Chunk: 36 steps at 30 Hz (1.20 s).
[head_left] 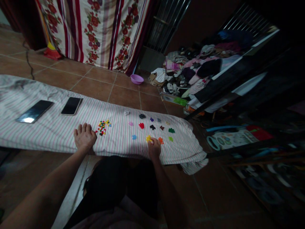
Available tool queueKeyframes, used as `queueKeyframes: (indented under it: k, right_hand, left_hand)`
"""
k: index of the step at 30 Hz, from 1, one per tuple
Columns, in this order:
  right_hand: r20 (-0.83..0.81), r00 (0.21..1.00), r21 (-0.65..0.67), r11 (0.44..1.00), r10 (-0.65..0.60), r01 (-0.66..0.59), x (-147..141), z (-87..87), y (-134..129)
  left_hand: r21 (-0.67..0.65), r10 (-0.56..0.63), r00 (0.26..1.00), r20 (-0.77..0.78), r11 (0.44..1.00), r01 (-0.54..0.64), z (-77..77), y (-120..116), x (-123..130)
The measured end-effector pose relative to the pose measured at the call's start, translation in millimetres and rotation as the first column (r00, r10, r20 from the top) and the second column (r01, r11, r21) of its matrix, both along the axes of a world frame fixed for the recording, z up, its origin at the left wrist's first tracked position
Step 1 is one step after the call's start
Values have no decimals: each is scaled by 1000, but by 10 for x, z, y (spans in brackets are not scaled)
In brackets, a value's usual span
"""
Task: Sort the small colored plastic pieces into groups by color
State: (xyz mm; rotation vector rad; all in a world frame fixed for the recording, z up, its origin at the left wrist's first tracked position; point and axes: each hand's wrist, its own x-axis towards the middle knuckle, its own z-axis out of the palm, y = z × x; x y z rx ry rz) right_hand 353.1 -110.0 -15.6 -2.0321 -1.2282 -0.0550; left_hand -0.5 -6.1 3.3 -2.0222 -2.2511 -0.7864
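Note:
My left hand point(85, 136) rests palm down on the striped cloth point(119, 143), fingers spread, just left of a mixed pile of small colourful pieces point(102, 128). My right hand point(154, 147) has its fingertips pinched at the yellow pile point(148, 138); whatever they hold is too small to make out. Around it lie small one-colour piles: orange point(160, 140), light green point(171, 139), light blue point(134, 137), red point(141, 126), black point(152, 127), brown point(162, 128) and dark green point(171, 130). Farther back are dark grey point(142, 116), purple point(152, 119) and pink point(131, 124) piles.
Two phones, a large one point(35, 111) and a smaller one point(71, 106), lie on the cloth at the left. Beyond the cloth, a purple basin point(137, 79) stands on the tiled floor near a flowered curtain point(100, 31). Heaped clothes point(188, 68) fill the back right.

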Motion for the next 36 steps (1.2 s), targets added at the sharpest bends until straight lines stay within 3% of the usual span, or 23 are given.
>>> queueKeyframes:
  k: [4,12,19,24,29,33,36]
  right_hand:
    - [1,1000,-37,999,-22,23,5,-36,10]
    - [-3,1000,25,1000,18,-18,16,-74,75]
    - [8,996,61,995,84,-84,-92,89,121]
    - [-26,950,69,949,310,-308,-506,234,300]
    - [-99,807,-7,811,582,-585,-1126,184,476]
    - [-146,731,-80,729,666,-680,-1563,104,600]
    - [-151,722,-130,711,675,-691,-1797,98,703]
  left_hand:
    - [3,-2,1000,8,1000,2,-9,1,-3]
    - [9,-13,1000,24,1000,13,-22,2,-10]
    - [2,1,1000,3,1000,-1,-66,33,-18]
    - [15,3,1000,-23,1000,-3,-81,43,-25]
    - [19,14,999,-49,1000,-13,-82,42,-23]
    - [30,12,998,-56,999,-10,-80,41,-20]
    - [40,8,999,-41,999,-6,-84,45,-20]
